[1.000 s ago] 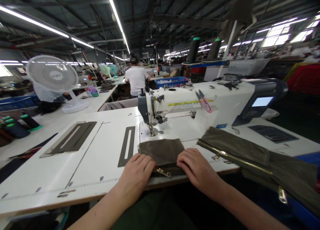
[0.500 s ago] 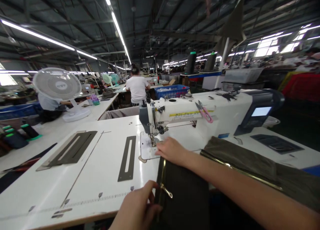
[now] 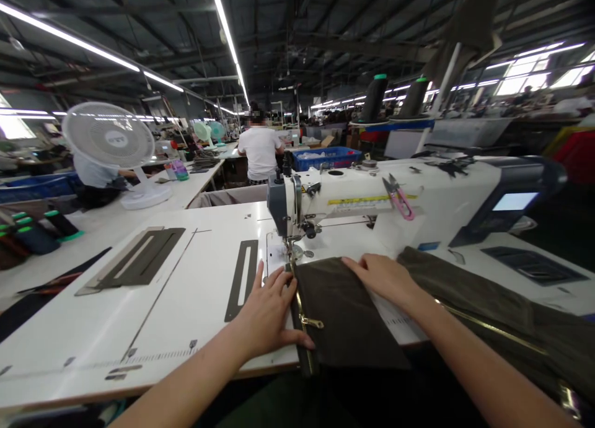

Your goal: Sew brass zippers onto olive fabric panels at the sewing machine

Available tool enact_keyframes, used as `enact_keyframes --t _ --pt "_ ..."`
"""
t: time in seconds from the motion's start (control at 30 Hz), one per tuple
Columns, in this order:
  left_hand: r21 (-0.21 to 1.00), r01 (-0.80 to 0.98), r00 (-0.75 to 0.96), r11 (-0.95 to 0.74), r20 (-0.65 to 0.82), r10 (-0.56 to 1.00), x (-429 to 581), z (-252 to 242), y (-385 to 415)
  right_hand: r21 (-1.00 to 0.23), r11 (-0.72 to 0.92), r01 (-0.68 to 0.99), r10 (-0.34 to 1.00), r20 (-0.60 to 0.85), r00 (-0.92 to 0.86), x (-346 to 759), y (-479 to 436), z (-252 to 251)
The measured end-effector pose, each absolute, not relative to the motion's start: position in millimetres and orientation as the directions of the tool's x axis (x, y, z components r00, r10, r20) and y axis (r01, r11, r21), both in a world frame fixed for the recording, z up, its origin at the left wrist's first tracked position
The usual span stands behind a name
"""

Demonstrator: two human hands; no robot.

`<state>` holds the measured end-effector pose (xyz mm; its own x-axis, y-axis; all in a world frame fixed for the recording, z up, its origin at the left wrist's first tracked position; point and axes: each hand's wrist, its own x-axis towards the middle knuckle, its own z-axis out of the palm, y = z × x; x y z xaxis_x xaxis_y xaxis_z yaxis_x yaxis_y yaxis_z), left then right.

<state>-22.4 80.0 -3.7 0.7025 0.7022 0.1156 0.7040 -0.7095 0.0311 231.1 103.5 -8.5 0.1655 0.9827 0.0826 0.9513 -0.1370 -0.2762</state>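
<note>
A dark olive fabric panel [image 3: 348,316] with a gold zipper [image 3: 299,304] along its left edge lies on the sewing machine table. Its top left corner is at the needle and presser foot [image 3: 290,249]. My left hand [image 3: 267,313] rests flat over the zipper edge, fingers spread, thumb lower down beside the metal zipper pull [image 3: 312,322]. At the panel's upper right corner is my right hand [image 3: 383,278], its fingers extended and one tip on the fabric. The white sewing machine [image 3: 395,192] stands just beyond both hands.
More olive fabric with a gold zipper [image 3: 493,329] lies at right. Left of the needle are a slotted template [image 3: 235,292] and stacked slotted pieces [image 3: 149,264]. Pink-handled snips [image 3: 403,205] rest on the machine. A fan [image 3: 109,137] and thread cones [image 3: 60,223] stand left; a person [image 3: 261,152] sits ahead.
My right hand has left the needle area for the panel's right corner. My left hand has moved up onto the zipper edge, and the panel now lies flatter. The view has shifted slightly.
</note>
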Motion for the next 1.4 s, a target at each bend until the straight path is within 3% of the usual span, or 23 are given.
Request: enact_keyframes --t 0.1,0.23,0.57,0.73,0.93,1.07,1.13,1.23,1.33,1.4 --pt "0.023 0.688 0.723 -0.725 0.058 0.688 -22.0 -3.7 84.5 -0.385 -0.108 0.917 0.985 0.085 0.151 226.9 111.4 -18.3" --pt "0.021 0.698 0.716 -0.716 -0.023 0.697 -22.0 -2.8 88.0 -0.359 -0.133 0.924 0.965 0.168 0.204 211.6 119.3 -21.8" --pt "0.012 0.722 0.691 -0.691 -0.012 0.722 -17.1 -6.7 91.8 -0.123 -0.171 0.978 0.951 0.238 0.196 205.8 108.9 -23.9" --pt "0.019 0.721 0.693 -0.693 -0.054 0.719 -14.2 -4.8 92.1 0.109 -0.052 0.993 0.948 0.318 0.015 202.1 82.5 -31.4" --pt "0.003 0.735 0.677 -0.678 -0.07 0.733 -11.0 -2.7 92.8 0.139 0.018 0.99 0.968 0.246 -0.052 212.3 88.3 -36.5" --pt "0.012 0.733 0.679 -0.68 -0.078 0.73 -11.4 -4.2 93.4 0.201 0.032 0.979 0.941 0.325 -0.098 203.8 83.5 -16.9" --pt "0.018 0.723 0.69 -0.69 -0.059 0.721 -12.2 -5.6 93.6 0.138 0.183 0.973 0.908 0.357 -0.221 191.7 72.3 -8.6" --pt "0.023 0.718 0.696 -0.696 -0.043 0.716 -13.2 -7.1 93.4 -0.106 0.404 0.909 0.885 0.297 -0.358 172.7 52.0 -5.5" --pt "0.038 0.717 0.697 -0.696 -0.052 0.715 -13.3 -7.0 92.8 -0.351 0.433 0.83 0.902 0.181 -0.393 162.6 40.6 -6.1" --pt "0.045 0.721 0.692 -0.691 -0.075 0.718 -12.7 -5.8 92.3 -0.441 0.465 0.768 0.88 0.134 -0.456 161.7 42.3 -4.9"
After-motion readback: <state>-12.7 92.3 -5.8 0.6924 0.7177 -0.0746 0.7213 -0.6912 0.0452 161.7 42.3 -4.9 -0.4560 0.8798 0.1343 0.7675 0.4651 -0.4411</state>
